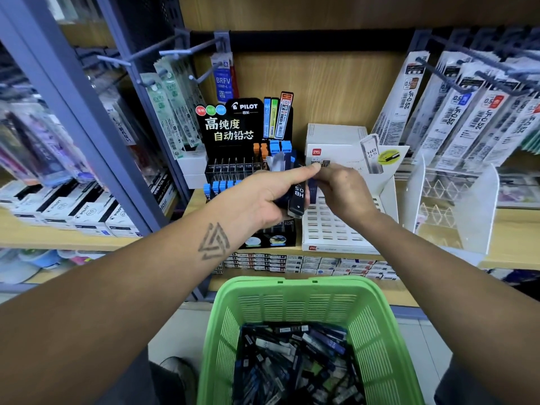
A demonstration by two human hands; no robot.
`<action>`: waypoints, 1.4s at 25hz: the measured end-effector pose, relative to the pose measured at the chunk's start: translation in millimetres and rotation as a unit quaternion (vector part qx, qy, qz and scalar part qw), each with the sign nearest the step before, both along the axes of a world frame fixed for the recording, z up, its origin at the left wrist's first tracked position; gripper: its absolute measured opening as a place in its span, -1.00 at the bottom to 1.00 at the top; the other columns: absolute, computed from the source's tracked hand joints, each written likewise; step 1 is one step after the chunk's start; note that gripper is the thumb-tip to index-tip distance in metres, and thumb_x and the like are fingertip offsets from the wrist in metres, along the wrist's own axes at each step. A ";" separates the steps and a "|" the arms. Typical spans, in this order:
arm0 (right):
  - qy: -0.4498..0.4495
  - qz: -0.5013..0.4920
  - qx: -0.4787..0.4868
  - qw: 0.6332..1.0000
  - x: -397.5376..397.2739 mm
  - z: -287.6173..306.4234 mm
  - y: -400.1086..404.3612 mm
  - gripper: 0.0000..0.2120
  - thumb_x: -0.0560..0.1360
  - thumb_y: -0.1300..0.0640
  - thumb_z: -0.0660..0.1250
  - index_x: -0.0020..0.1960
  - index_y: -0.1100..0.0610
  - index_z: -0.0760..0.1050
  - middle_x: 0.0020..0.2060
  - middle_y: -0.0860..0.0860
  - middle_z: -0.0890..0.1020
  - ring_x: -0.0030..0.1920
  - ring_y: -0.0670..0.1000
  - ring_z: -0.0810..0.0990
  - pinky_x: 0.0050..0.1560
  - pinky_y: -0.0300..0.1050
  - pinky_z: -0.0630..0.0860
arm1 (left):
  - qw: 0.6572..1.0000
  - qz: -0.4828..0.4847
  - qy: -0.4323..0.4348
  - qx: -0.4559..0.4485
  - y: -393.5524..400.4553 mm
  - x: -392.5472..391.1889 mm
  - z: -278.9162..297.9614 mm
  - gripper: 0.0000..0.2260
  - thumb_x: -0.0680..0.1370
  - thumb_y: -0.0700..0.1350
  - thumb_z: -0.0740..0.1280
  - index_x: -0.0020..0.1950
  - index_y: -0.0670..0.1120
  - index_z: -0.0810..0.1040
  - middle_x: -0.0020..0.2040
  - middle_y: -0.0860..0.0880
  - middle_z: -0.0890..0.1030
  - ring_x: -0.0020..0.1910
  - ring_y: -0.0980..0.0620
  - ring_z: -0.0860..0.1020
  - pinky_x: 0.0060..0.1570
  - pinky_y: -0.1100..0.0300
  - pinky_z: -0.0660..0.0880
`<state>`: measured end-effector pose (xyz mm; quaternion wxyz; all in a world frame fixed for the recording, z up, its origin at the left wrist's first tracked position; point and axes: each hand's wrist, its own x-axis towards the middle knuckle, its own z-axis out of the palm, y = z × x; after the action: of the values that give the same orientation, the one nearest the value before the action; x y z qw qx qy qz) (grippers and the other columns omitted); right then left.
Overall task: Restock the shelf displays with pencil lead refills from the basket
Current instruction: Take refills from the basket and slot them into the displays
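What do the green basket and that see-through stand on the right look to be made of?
The green basket looks like moulded plastic: uniform colour, slotted walls, slight sheen. The see-through stand is probably acrylic: frosted, translucent sides with clear diamond-shaped dividers inside. It could be another clear plastic.

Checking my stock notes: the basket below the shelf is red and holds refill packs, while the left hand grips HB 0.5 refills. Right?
Not quite. The head view shows the basket is green, not red. The rest stands: it holds refill packs, and the left hand grips HB 0.5 refills.
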<state>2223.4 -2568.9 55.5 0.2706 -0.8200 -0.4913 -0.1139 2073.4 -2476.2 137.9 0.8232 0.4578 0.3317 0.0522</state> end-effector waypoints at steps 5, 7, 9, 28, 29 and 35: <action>0.178 -0.012 0.059 0.982 -16.6 21.2 -5.1 -0.79 0.59 0.25 0.29 0.15 0.08 0.62 -0.12 -0.01 0.61 -0.18 0.00 0.57 -0.17 -0.06 0.51 | 1.000 0.000 -0.006 -0.003 -3.0 2.3 -7.3 -0.73 0.40 -0.15 0.58 0.01 -0.13 0.59 -0.35 -0.07 0.61 -0.47 0.05 0.52 -0.47 0.24 0.48; 0.511 0.040 0.156 0.844 -24.7 43.8 -14.2 -0.89 0.61 0.16 0.31 0.05 0.14 0.60 -0.25 0.03 0.63 -0.32 -0.05 0.57 -0.26 -0.16 0.47 | 1.000 -0.007 -0.006 -0.006 -7.4 3.4 -9.2 -0.73 0.39 -0.12 0.58 -0.01 -0.13 0.59 -0.33 -0.08 0.60 -0.45 0.04 0.51 -0.48 0.24 0.48; 0.667 0.096 0.156 0.723 -29.7 57.6 -28.5 -0.77 0.59 0.00 0.32 0.05 0.17 0.57 -0.25 0.07 0.62 -0.31 -0.02 0.57 -0.26 -0.19 0.48 | 1.000 -0.008 -0.008 -0.008 -12.7 3.9 -11.3 -0.67 0.38 -0.09 0.59 0.05 -0.13 0.58 -0.28 -0.11 0.61 -0.42 0.02 0.52 -0.48 0.23 0.49; 0.713 0.060 0.316 0.623 -25.9 54.8 -39.9 -0.87 0.56 0.43 0.26 0.05 0.31 0.54 -0.15 0.22 0.67 -0.11 0.14 0.70 -0.13 -0.01 0.67 | 0.999 -0.001 -0.038 -0.024 -28.7 11.2 -21.3 -0.78 0.45 -0.11 0.53 -0.01 -0.16 0.57 -0.16 -0.20 0.59 -0.40 -0.05 0.50 -0.48 0.22 0.47; 0.710 0.052 0.328 0.621 -27.0 54.5 -38.3 -0.86 0.56 0.44 0.26 0.05 0.30 0.53 -0.16 0.22 0.67 -0.13 0.14 0.69 -0.12 0.01 0.67 | 0.999 0.002 -0.037 -0.024 -28.7 11.5 -21.1 -0.80 0.47 -0.12 0.52 -0.01 -0.15 0.57 -0.20 -0.19 0.60 -0.42 -0.05 0.50 -0.48 0.22 0.47; 0.699 0.010 0.290 0.654 -19.1 51.1 -43.4 -0.80 0.55 0.38 0.34 0.16 0.28 0.50 -0.11 0.25 0.64 -0.28 0.06 0.64 -0.33 -0.14 0.60 | 1.000 0.014 -0.027 0.008 -26.6 11.2 -22.9 -0.76 0.48 -0.29 0.49 0.11 -0.20 0.58 -0.38 -0.16 0.59 -0.47 0.00 0.48 -0.51 0.26 0.44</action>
<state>2204.3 -2612.3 106.6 0.7594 -0.5318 -0.1074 0.3590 2084.6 -2502.8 115.0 0.8271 0.4584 0.3155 0.0789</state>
